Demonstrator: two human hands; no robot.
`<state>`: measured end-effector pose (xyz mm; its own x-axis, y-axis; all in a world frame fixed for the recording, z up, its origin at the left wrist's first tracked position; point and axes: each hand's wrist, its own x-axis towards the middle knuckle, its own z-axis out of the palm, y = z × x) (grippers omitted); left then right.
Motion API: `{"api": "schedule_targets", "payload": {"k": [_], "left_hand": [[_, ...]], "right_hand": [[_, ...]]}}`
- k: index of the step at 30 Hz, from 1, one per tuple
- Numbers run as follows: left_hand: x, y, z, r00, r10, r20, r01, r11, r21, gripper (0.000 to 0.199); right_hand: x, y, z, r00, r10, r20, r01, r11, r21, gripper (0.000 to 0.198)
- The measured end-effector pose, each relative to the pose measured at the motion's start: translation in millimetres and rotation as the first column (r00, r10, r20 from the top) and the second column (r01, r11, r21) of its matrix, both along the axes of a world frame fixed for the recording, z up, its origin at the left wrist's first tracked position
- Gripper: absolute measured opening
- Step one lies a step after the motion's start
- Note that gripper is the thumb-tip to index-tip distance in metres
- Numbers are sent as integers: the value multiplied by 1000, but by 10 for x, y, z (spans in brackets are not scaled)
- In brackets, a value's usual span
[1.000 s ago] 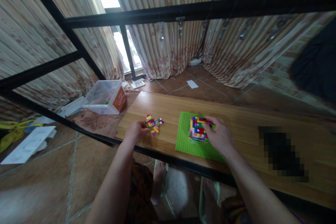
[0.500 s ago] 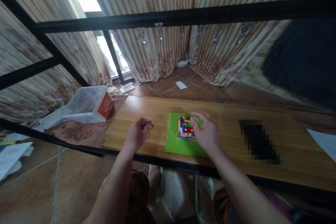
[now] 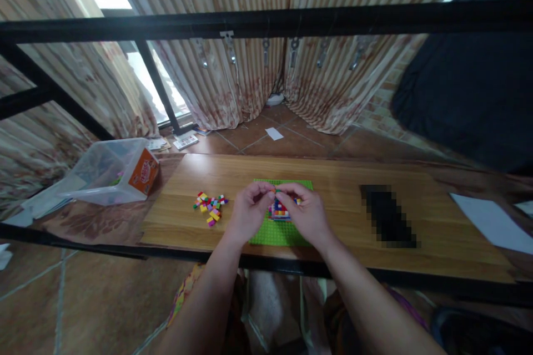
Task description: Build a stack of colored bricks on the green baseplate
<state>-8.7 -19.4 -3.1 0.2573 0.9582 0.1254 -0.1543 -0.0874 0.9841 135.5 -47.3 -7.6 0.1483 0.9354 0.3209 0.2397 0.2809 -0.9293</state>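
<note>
Over a green studded baseplate [image 3: 275,239], my left hand [image 3: 249,212] and my right hand [image 3: 307,215] meet fingertip to fingertip. Both are closed in a pinch around a small toy brick [image 3: 277,191], of which only a bit of green shows. Just below the fingers, a low block of multicoloured toy bricks [image 3: 280,212] stands on the baseplate, partly hidden by both hands. To the left of my left hand lies a loose pile of small coloured bricks [image 3: 210,208] on the wooden table [image 3: 337,177].
A clear plastic bin [image 3: 110,172] with an orange label stands beyond the table's left end. A dark pixelated object [image 3: 389,216] lies on the right of the table, with white paper [image 3: 491,222] farther right. A black metal bar [image 3: 250,25] crosses in front of the curtains.
My left hand has moved right, from the loose bricks to above the baseplate, uncovering the pile. My right hand has closed from beside the block to meet it. The view has shifted.
</note>
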Motion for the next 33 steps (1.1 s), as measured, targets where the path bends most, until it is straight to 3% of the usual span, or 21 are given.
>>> {"api": "schedule_targets", "payload": {"k": [8,16,18,20,23,27,33], "left_hand": [[140,5,-26,983,16,182,24,976,-217,25],[170,31,-14,966,-35,258,100,965,-244,29],[101,94,-12,985,-23,169,59,975,-213,25],[7,194,-47,997,71,1,-71,990,-119,17],[-108,348,-159,925,258,-280,-244,966,84,5],[-87,420,-290,854,274,-442,-192,956,222,9],[85,381,-312,854,281,-438,-171,947,274,16]], "right_hand": [[-10,55,14,954,-29,-298,1,996,-94,15],[1,56,47,909,-36,-414,-39,985,-170,17],[32,63,53,894,-60,-445,-29,981,-189,19],[85,74,59,877,-107,-468,10,978,-207,21],[176,85,68,856,-185,-483,88,972,-217,21],[235,68,71,861,-203,-467,108,969,-223,21],[237,31,58,876,-192,-442,98,969,-227,22]]}}
